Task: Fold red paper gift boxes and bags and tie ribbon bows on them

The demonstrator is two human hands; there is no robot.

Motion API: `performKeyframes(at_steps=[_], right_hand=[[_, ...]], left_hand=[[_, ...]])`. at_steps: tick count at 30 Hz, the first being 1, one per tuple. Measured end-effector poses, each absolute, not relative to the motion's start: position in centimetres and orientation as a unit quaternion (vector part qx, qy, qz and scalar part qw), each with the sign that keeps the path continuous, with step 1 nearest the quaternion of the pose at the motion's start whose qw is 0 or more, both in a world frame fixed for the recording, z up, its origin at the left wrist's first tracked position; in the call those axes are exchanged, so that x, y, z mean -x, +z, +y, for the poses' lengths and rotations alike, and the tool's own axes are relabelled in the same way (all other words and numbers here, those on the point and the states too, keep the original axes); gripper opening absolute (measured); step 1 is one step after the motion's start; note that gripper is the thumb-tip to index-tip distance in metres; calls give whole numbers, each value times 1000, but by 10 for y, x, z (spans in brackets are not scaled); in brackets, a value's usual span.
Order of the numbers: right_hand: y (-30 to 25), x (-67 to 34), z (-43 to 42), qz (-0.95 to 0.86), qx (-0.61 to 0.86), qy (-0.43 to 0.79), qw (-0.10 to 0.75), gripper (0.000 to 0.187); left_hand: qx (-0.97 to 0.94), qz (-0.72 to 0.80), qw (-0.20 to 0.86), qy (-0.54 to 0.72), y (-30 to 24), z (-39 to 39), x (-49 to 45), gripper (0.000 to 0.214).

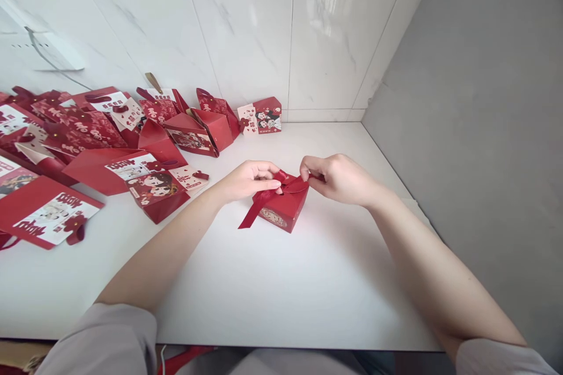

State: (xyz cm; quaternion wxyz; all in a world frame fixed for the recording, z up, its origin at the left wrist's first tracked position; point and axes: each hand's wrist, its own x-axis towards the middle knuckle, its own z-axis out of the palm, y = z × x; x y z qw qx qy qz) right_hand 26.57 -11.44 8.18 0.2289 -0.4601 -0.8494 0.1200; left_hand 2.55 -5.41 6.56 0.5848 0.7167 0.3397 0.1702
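Note:
A small red gift box stands on the white table near its middle. A dark red ribbon runs over its top, and one tail hangs down to the left. My left hand pinches the ribbon at the box's left top. My right hand pinches the other end of the ribbon at the box's right top. Both hands have their fingers closed on the ribbon, just above the box.
Several red boxes, some flat and some folded, lie in a pile along the table's left and back. One folded box stands against the marble wall. A grey wall closes the right side. The table's front edge is near my lap.

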Motion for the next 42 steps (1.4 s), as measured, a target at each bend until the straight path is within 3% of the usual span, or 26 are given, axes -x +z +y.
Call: performKeyframes(at_steps=[5,11,15,19,26,30,35,42], right_hand=[[77,-264,-111,-844,488,68,212,19],[86,-277,-111,-796,514,271,168,8],[98,-284,-117,-759,470,437,106,16],[97,-283,-118,-746,456,470,120,30],[85,-285,-107,-730,403,538,122,28],[76,-279,-100,-698,318,613,189,26],[59,-261,-95,-637,275,622,361,17],[49,-251,-95,-626,311,606,379,27]], left_hand=[[-719,342,586,151,67,-54,-24,27],[-696,346,610,151,60,-52,-26,30],[-694,350,610,157,58,-52,-27,32],[-683,349,621,158,59,-53,-28,34],[-669,349,636,162,58,-52,-28,33],[-663,349,641,168,57,-52,-28,35],[-677,332,634,169,57,-54,-29,34],[-694,325,618,174,56,-55,-30,35]])
